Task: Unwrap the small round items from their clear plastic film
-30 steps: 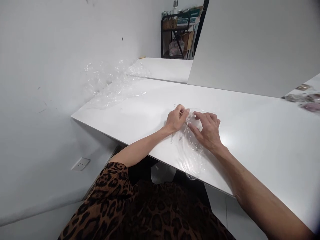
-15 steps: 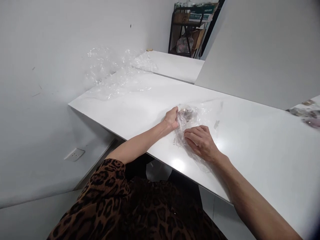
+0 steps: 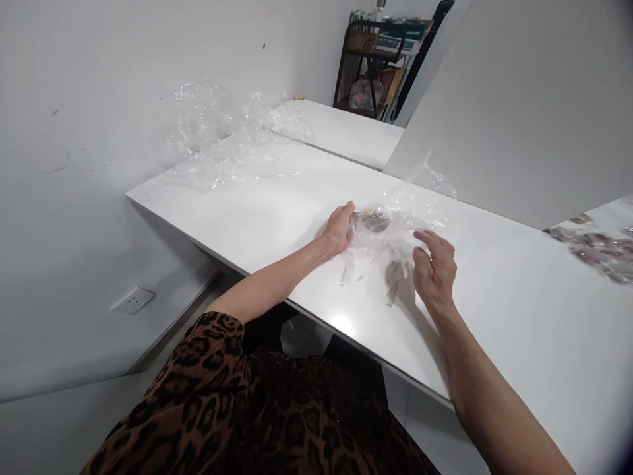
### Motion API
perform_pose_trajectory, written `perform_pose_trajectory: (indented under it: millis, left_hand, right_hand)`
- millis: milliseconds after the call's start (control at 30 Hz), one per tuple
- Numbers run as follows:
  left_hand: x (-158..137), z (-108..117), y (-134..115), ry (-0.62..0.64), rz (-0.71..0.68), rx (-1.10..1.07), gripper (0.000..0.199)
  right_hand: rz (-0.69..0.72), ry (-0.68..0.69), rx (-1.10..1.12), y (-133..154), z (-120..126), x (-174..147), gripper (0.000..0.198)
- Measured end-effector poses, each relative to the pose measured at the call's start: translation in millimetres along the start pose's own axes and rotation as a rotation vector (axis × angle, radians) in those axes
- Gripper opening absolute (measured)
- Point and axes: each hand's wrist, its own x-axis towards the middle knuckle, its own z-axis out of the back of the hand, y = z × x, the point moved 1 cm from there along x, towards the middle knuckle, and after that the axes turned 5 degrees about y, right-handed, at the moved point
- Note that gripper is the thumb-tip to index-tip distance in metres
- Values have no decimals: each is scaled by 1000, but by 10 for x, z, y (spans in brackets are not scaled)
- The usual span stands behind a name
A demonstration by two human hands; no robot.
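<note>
Writing: the green-and-white cardboard box (image 3: 390,43) on the black metal rack (image 3: 342,72) carries print, too small for you to read; no brand can be made out. Change against the frame half a second back: your right hand (image 3: 436,269) was low, at the near side of the film, and has shifted right and away from you; the loose clear plastic film (image 3: 438,185), which trailed toward your near edge, now spreads toward the far edge of the glossy white worktop (image 3: 519,316). Your left hand (image 3: 339,227) has kept its place, gripping the left edge of the dark roundish item in clear plastic (image 3: 376,220); its fingers are mostly hidden. That item lies on the worktop between your two hands, nearer the left. Right hand: thumb and forefinger curled, narrow gap, just beside the film; you cannot tell whether it pinches any. Counts: two hands, one item between them, one crumpled heap of clear plastic film (image 3: 242,142) at the worktop's far left by the wall, one white wall socket (image 3: 133,300), one rack. Clear-wrapped packages (image 3: 601,254) at far right: several, overlapping, number uncertain.
</note>
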Motion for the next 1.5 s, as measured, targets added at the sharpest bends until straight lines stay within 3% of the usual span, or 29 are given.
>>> perform_pose_trajectory:
  millis: [100, 233, 300, 367, 433, 500, 567, 667, 733, 867, 967, 1067, 1200, 1300, 1500]
  left_hand:
    - [-92, -37, -30, 29, -52, 14, 27]
    - [-230, -122, -52, 121, -162, 25, 23]
    - [-264, -156, -31, 152, -202, 21, 23]
    - [-282, -172, 8, 148, -224, 18, 23]
    - [-305, -181, 54, 159, -224, 13, 25]
    - [-355, -193, 94, 231, -196, 22, 28]
    - [-428, -215, 116, 352, -144, 59, 32]
    - [-515, -250, 107, 476, -54, 96, 33]
    - [-509, -255, 72, 428, -32, 67, 30]
    - [-379, -199, -11, 187, 25, -37, 22]
    - [-307, -142, -33, 132, 165, -69, 46]
    - [-302, -120, -11, 260, 269, -34, 62]
    - [-313, -126, 62, 531, 395, 71, 29]
    - [-292, -110, 80, 529, 365, 117, 20]
    - [-372, -94, 24, 469, 220, 283, 35]
  right_hand:
    - [-36, -113, 133, 117, 13, -24, 33]
    - [171, -252, 132, 327, 39, -95, 26]
    - [203, -221, 130, 394, 44, -128, 24]
    - [97, -36, 183, 425, 21, -145, 30]
    - [-117, 195, 320, 428, -25, -148, 38]
    - [-337, 300, 516, 420, -70, -135, 55]
    - [-489, 251, 715, 413, -95, -99, 66]
    - [-602, 154, 951, 396, -104, -24, 62]
    - [-664, 103, 1048, 358, -106, 23, 58]
    - [-790, 10, 1108, 219, -117, 83, 50]
    - [-750, 21, 1105, 151, -108, 105, 46]
    - [-634, 74, 1091, 159, -72, 116, 48]
    - [-557, 205, 1063, 194, -48, 117, 57]
    - [-556, 251, 1022, 155, -70, 112, 56]
    - [-385, 113, 756, 88, -87, 51, 63]
